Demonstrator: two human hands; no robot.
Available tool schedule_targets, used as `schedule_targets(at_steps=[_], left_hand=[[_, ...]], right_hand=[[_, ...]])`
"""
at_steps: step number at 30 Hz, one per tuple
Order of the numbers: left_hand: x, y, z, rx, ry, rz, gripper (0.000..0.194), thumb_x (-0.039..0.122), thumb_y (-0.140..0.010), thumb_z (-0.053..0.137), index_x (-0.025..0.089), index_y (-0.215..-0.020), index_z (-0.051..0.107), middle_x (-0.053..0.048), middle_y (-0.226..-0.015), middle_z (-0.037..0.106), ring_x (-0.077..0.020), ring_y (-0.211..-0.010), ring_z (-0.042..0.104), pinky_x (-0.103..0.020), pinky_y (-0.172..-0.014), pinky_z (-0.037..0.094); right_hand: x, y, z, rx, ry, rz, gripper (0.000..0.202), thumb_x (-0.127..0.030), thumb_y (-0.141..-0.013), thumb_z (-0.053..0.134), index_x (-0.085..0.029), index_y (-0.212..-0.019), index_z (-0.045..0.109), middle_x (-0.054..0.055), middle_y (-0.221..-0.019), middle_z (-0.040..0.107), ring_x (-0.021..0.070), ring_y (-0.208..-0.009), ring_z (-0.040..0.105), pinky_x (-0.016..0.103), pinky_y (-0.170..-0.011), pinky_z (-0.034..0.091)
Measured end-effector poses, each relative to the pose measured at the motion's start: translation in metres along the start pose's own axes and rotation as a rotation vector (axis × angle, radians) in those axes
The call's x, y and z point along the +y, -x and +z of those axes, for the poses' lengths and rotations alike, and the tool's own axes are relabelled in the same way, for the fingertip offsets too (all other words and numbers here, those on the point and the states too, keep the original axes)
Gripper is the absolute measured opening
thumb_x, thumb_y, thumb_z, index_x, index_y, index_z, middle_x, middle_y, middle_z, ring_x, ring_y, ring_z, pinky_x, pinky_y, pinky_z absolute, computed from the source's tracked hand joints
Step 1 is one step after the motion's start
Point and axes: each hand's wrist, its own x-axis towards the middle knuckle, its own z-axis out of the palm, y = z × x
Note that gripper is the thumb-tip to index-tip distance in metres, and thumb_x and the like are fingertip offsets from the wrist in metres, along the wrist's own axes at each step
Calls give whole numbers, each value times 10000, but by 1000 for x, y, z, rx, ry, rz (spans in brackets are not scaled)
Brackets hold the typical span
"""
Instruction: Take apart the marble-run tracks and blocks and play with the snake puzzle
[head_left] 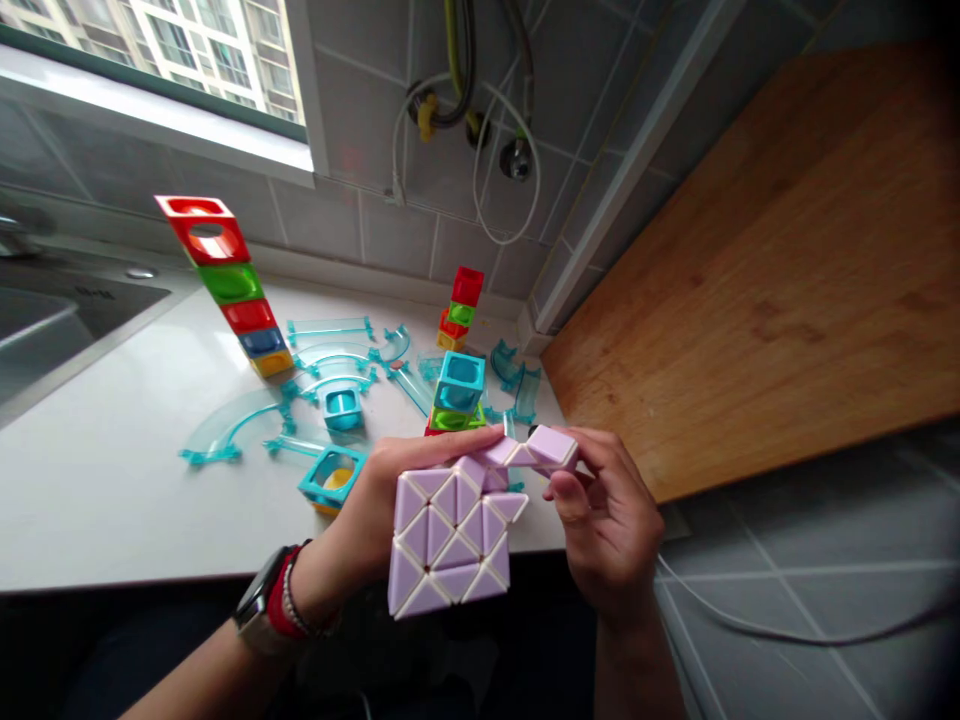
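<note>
A lilac snake puzzle [454, 535] with white edges is held between my two hands, in front of the counter's edge. Its body is folded into a flat block of triangles, and a short end sticks out to the upper right. My left hand [390, 485] is behind and along the top of the block, its fingers partly hidden by it. With thumb and fingers closed, my right hand [611, 510] grips the protruding end. Just beyond the puzzle stands a stack with a turquoise cube block [460, 372] on top.
On the white counter [112, 480] stand a tall tower of coloured cubes [232, 285] and a shorter tower [463, 300]. Turquoise track pieces [330, 355] and loose cubes [343, 408] lie about. A sink [67, 310] is at left, a wooden board [765, 270] at right.
</note>
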Motion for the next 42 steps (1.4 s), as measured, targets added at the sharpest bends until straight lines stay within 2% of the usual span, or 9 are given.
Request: schedule_targets(at_steps=[4,9,12,16,20,23,31,36,42], left_hand=[[-1,0,-4,-3,-120,214,415,310,-924,775,230,-1330,741,-95,-1228,796,-243,-1034,790,-275,-870,642],[-5,3,-1,-55,-224,287,468,259,-937,760,235,-1398,688,-98,-1350,740,-246,-1178,745,-310,-1017,607],[-8,4,1,-38,-245,285,470,266,-936,760,236,-1399,688,-99,-1342,744,-249,-1165,752,-312,-1007,615],[-11,2,3,-22,-221,252,482,289,-910,791,242,-1381,701,-87,-1300,766,-246,-1086,783,-274,-920,639],[-15,0,3,-22,-160,241,457,286,-917,783,249,-1367,712,-68,-1214,804,-223,-969,806,-240,-829,640],[-16,0,2,-16,-145,238,461,289,-900,803,236,-1351,724,-73,-1181,814,-215,-918,808,-227,-780,633],[-14,0,-2,-28,-127,227,467,281,-893,809,231,-1349,726,-93,-1179,813,-221,-940,803,-252,-812,631],[-10,0,-2,-33,-92,194,442,254,-894,799,193,-1327,737,-113,-1137,821,-198,-836,799,-240,-720,620],[-7,-1,-2,-27,-23,86,397,329,-912,783,176,-1277,768,-105,-1105,828,-214,-853,800,-257,-756,633]], right_hand=[[-9,1,-2,25,-23,41,248,-223,-912,736,-256,-1157,743,64,-1088,669,232,-966,673,341,-738,603],[-14,3,-1,102,5,71,127,-186,-869,743,-227,-989,739,35,-966,640,194,-840,652,288,-631,580],[-14,4,2,115,4,120,61,-192,-878,733,-217,-933,721,20,-917,617,173,-788,635,254,-580,553],[-14,2,6,133,0,168,28,-225,-892,744,-210,-902,723,10,-890,614,156,-773,631,234,-590,541],[-13,-1,6,103,-77,253,91,-287,-920,745,-197,-905,749,4,-842,598,131,-703,604,211,-544,509],[-12,-3,4,56,-182,334,148,-344,-939,737,-200,-940,774,3,-827,583,128,-690,599,216,-563,532],[-6,-4,1,-6,-297,372,173,-354,-948,749,-211,-1039,787,14,-883,619,144,-770,653,229,-654,558],[2,-2,2,-24,-366,381,178,-351,-950,755,-205,-1045,790,12,-904,631,126,-739,660,222,-660,558],[6,0,6,49,-555,515,302,-441,-988,693,-200,-1149,776,34,-877,728,126,-656,681,235,-608,584]])
